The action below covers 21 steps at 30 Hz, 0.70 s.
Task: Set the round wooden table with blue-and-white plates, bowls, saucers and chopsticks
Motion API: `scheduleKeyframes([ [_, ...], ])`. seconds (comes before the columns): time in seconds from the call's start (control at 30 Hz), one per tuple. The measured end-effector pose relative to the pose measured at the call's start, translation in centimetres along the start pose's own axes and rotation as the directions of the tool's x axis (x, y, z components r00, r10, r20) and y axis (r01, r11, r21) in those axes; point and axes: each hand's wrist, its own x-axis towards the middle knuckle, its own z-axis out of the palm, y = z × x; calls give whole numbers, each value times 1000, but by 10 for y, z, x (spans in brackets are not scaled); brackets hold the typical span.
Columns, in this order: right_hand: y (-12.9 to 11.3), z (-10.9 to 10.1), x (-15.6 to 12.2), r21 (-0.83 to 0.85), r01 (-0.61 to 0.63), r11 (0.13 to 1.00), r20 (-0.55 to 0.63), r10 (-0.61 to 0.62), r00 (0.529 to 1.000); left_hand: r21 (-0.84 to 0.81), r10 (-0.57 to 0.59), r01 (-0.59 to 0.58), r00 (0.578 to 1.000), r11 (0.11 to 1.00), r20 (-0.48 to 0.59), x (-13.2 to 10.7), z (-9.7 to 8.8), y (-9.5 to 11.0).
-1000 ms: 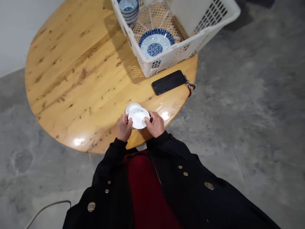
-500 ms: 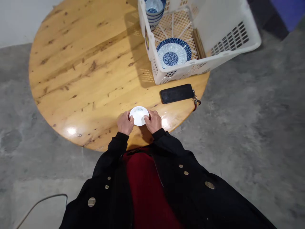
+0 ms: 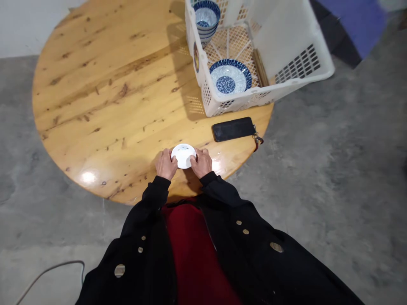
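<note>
I have a small white dish (image 3: 183, 156) between my two hands, close in front of me at the near edge of the round wooden table (image 3: 108, 106). My left hand (image 3: 165, 164) pinches its left rim, thumb on top and fingers curled out of sight below; my right hand (image 3: 201, 162) grips the right rim the same way. From above I can't tell whether the dish is one piece or several nested, nor whether its underside touches the wood.

It looks like glazed ceramic, so I judge it light, quite stiff, smooth enough to slip if wet, and liable to chip if knocked. The opposite rims seem the right hold: thumbs just inside the lip, fingers supporting from beneath, with no need to squeeze.

The table's near edge curves just short of my wrists, so a drop towards me could reach the concrete floor (image 3: 318, 161). Ahead and to the right, a black phone (image 3: 233, 129) lies near the right-hand edge, its cord (image 3: 259, 140) reaching that edge. Beyond it the white plastic crate (image 3: 288, 29) holds stacked bowls (image 3: 206, 25) and a blue-and-white plate (image 3: 229, 78). The widest room for moving is towards the table's left edge.
</note>
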Motion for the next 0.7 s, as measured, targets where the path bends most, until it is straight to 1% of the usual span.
scheduleKeyframes([
  [0.1, -6, -3, -2, 0, -19, 1000, 7, 19, 1000, 7, 33, -33, 999, 999, 0, 3, -3, -6],
  [0.17, -9, -5, -2, 15, -35, 999, 19, 35, 999, -35, 58, -58, 998, 998, 8, 5, -4, -13],
  [0.23, -11, -7, -2, 42, -68, 997, 41, 67, 997, -153, 96, -92, 995, 984, 18, 10, -3, -22],
  [0.3, -13, -7, 1, 75, -112, 991, 83, 106, 991, -352, 134, -89, 985, 932, 106, 18, 1, -29],
  [0.37, -15, -6, 5, 105, -148, 983, 127, 135, 983, -465, 155, -59, 973, 883, 171, 25, 3, -34],
  [0.43, -19, -4, 7, 126, -171, 977, 141, 153, 978, -458, 168, -59, 965, 887, 201, 30, 4, -36],
  [0.53, -24, 0, 4, 177, -204, 963, 105, 187, 977, -311, 190, -123, 962, 942, 196, 30, -1, -36],
  [0.6, -23, 3, -5, 245, -208, 947, 56, 200, 978, -258, 227, -175, 955, 950, 188, 25, -4, -36],
  [0.7, -13, 10, -27, 345, -192, 919, -30, 215, 976, -278, 300, -239, 932, 931, 203, 13, -2, -37],
])
